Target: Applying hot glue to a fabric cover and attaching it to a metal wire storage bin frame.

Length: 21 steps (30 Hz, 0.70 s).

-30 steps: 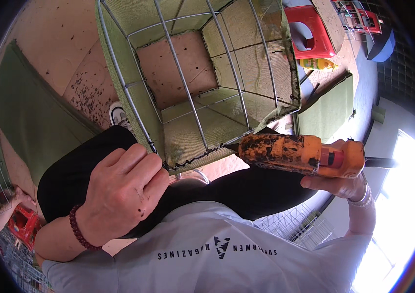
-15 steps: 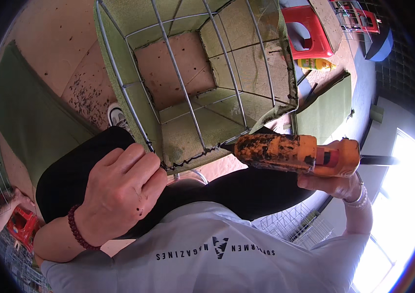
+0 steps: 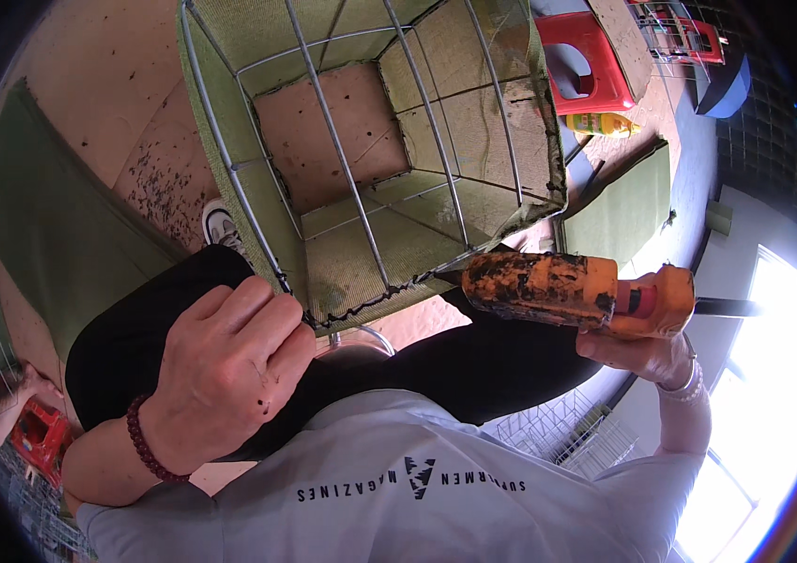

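Observation:
A wire frame basket lined with green mesh fabric [image 3: 347,249] stands before me, its open side toward me. My left hand [image 3: 234,361] is closed at its near left corner, fingers curled over the edge; the fingertips are hidden. My right hand [image 3: 637,347] is wrapped round an orange glue gun [image 3: 544,289] smeared with black. Its dark nozzle points left, at the basket's near fabric edge. Along that edge runs a lumpy line of black glue [image 3: 365,308]. A black glue stick [image 3: 731,307] juts from the gun's back end.
Green fabric [image 3: 51,225] lies on the floor at left, another green piece [image 3: 619,202] at right. A red stool [image 3: 591,70] and a yellow bottle [image 3: 602,124] are at far right. Wire racks [image 3: 548,432] stand near my right side. Another person's limb [image 3: 18,403] shows at left.
The glue gun has moved slightly right along the fabric edge, and more black glue shows left of its nozzle. My left hand stays at the corner.

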Tool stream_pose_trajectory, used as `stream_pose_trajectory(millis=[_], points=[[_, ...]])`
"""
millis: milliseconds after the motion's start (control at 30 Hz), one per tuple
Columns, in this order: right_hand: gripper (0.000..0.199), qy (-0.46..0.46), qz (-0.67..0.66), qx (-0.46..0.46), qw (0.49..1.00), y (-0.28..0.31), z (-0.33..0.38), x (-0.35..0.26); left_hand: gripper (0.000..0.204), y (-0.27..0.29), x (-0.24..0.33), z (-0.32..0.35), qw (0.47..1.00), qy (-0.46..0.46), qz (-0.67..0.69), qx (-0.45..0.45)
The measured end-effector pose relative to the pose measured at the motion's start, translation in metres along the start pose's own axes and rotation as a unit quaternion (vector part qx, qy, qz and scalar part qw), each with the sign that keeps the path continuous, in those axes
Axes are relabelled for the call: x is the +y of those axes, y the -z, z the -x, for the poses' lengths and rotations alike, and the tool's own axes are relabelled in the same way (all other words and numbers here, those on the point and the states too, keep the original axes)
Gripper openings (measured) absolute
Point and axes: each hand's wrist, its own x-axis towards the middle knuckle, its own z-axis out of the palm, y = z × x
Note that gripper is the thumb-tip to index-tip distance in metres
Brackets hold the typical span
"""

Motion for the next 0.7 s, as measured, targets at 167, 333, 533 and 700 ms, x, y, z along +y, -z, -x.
stream_pose_trajectory(millis=[167, 333, 533, 700], points=[[0.039, 0.045, 0.008, 0.038, 0.998, -0.0052, 0.0019, 0.0006, 0.018, 0.0005, -0.0003, 0.0001, 1.000, -0.007, -0.005, -0.004], [0.041, 0.132, 0.110, 0.062, 0.983, -0.0050, 0.0032, 0.0030, 0.016, 0.0010, 0.0002, 0.0002, 1.000, -0.010, -0.014, -0.007], [0.042, 0.159, 0.161, 0.080, 0.971, -0.0062, 0.0064, 0.0018, 0.016, 0.0009, 0.0000, 0.0001, 1.000, -0.010, -0.008, -0.008], [0.043, 0.101, 0.070, 0.067, 0.990, -0.0058, 0.0072, 0.0037, 0.017, 0.0006, -0.0006, 0.0012, 1.000, -0.005, -0.005, -0.011]])
